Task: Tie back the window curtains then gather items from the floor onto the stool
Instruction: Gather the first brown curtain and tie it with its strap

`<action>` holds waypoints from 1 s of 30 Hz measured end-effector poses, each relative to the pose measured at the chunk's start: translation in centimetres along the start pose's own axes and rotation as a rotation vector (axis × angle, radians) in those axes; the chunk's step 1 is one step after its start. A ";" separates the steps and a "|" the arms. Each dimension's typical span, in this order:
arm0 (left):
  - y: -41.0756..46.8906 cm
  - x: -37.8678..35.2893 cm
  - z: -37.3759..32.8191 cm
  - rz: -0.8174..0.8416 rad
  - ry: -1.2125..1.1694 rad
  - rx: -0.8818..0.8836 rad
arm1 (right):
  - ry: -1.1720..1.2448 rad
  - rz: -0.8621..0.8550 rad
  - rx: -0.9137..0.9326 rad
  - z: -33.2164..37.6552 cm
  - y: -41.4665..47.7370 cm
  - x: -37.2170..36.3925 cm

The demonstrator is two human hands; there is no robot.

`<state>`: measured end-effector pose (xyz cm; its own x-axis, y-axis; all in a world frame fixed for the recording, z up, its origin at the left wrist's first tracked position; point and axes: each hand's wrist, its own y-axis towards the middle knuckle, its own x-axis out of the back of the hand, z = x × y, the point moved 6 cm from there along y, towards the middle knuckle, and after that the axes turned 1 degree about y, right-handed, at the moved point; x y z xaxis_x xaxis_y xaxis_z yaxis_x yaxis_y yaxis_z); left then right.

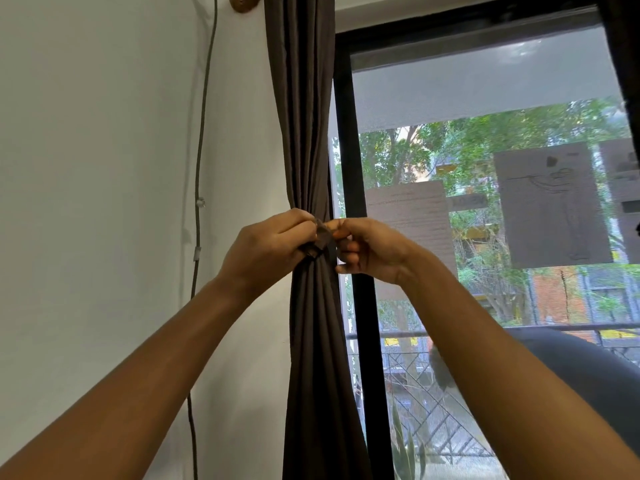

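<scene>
Both arms up, at the window's edge.

Left grip (270, 244): fingers curled, pinching one end of a dark brown tie-back (323, 238) against the gathered curtain (304, 133). Right grip (370, 251): thumb and curled fingers pinch the other end of the same band. The two grips almost touch, with the band's short folded end showing between them.

Curtain: dark brown, hangs top to bottom directly behind the grips. It is cinched to a narrow waist at grip level, and the pleats fan wider above and below. How the band runs behind the cloth cannot be seen.

Left of the left grip: white wall (104, 150). A grey cable (200, 161) runs down it, held by two small pale clips (200, 203). High above, a round wooden knob (244, 1) is cut off by the frame edge.

Right of the right grip: black window frame (350, 174), its upright just behind the knuckles. Above it a pale, half-lowered blind (485, 81).

Beyond the glass are trees and a brown panel (408, 209) bearing lines of text too faint to read. Further right, a small dark sign (468, 201) with pale, blurred, illegible lettering. Below the right forearm, a dark railing (485, 331) and a dark rounded shape (606, 372), identity unclear.
</scene>
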<state>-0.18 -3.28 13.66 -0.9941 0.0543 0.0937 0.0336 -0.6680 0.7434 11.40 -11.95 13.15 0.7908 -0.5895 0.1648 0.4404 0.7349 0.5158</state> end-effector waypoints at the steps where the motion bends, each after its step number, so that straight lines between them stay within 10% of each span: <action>1: 0.0 -0.1 -0.2 -0.011 0.000 -0.006 | 0.042 0.009 -0.003 -0.2 0.0 0.0; 21: -1.9 -0.4 0.8 -0.052 0.034 0.096 | -0.829 -0.381 0.567 3.6 -1.0 -1.1; 30: -0.6 -0.1 0.3 -0.109 0.050 0.045 | -0.455 -0.149 0.084 3.9 -0.5 -0.2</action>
<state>-0.05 -2.71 13.39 -0.9960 0.0869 -0.0216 -0.0714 -0.6262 0.7764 9.33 -13.48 16.16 0.4475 -0.7867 0.4253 0.4842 0.6129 0.6244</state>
